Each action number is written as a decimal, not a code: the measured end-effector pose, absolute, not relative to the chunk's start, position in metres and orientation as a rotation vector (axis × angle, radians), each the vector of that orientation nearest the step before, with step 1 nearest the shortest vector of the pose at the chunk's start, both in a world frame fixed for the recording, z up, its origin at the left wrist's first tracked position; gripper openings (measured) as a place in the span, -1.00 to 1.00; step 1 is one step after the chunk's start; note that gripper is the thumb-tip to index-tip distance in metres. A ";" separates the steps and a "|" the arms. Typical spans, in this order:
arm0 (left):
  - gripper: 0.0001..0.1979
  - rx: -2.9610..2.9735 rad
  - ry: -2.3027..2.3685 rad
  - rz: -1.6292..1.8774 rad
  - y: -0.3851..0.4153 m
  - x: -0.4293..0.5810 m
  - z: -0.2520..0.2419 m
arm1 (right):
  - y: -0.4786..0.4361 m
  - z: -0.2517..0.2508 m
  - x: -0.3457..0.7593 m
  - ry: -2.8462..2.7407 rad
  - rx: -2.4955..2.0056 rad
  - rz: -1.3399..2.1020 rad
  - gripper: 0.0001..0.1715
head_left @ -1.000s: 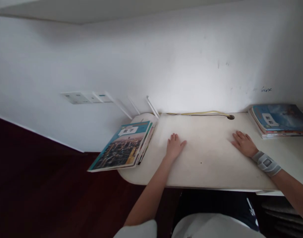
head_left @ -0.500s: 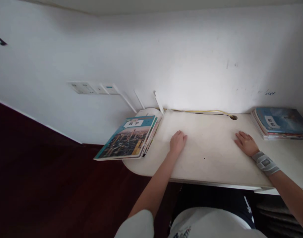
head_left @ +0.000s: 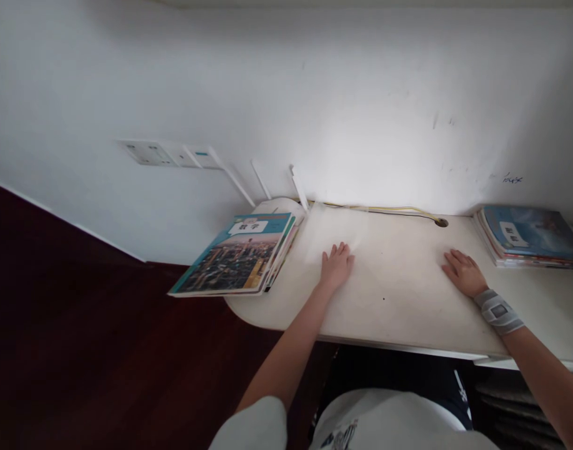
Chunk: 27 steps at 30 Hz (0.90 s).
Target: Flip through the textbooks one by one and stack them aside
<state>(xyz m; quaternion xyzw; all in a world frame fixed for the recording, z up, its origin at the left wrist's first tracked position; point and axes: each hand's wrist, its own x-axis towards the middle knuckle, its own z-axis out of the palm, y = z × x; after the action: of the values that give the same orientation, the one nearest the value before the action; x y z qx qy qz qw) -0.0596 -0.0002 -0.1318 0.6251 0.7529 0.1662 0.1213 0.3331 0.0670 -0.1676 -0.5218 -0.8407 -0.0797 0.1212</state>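
Note:
My left hand lies palm down on the white desk, fingers stretched out and a little apart, holding nothing. To its left, a stack of textbooks with a city picture on the top cover sticks out past the desk's left edge. Flat on the right part of the desk rests my right hand, its fingers extended and nothing in it. A grey band with a small square piece wraps that wrist. Beyond the right hand sits a second stack of books with a blue cover on top.
A white router with upright antennas stands behind the left stack. Yellow and black cables run along the wall into a round desk hole. Wall sockets are at left, above a dark red floor.
The fingers of my left hand have spread and straightened from a more closed pose. My right hand stays in place. The view has shifted slightly.

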 end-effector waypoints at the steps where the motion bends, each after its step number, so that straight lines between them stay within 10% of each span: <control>1: -0.57 1.796 2.206 0.528 0.000 -0.060 -0.129 | 0.068 -0.167 0.334 -2.457 -1.523 -0.222 -0.42; 7: -0.56 1.736 2.067 0.941 -0.007 -0.022 -0.086 | 0.042 -0.153 0.306 -2.349 -1.396 -0.090 -0.37; 12: -0.58 1.242 1.072 1.650 -0.045 0.076 -0.041 | -0.024 -0.131 0.229 -2.156 -1.014 0.219 -0.02; 20: -0.50 0.595 0.480 1.646 -0.089 0.105 -0.027 | -0.046 -0.085 0.270 -1.667 -1.188 -0.198 -0.44; 27: -0.65 0.066 0.776 1.578 -0.084 0.041 -0.086 | -0.069 -0.108 0.337 -2.185 -1.359 -0.470 -0.36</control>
<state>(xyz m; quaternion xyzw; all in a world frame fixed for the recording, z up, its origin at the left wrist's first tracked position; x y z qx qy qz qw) 0.0413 -0.0843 -0.0856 0.0290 0.3398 0.6912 0.6371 0.3370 -0.0689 -0.1083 -0.5018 -0.8065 -0.1735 0.2600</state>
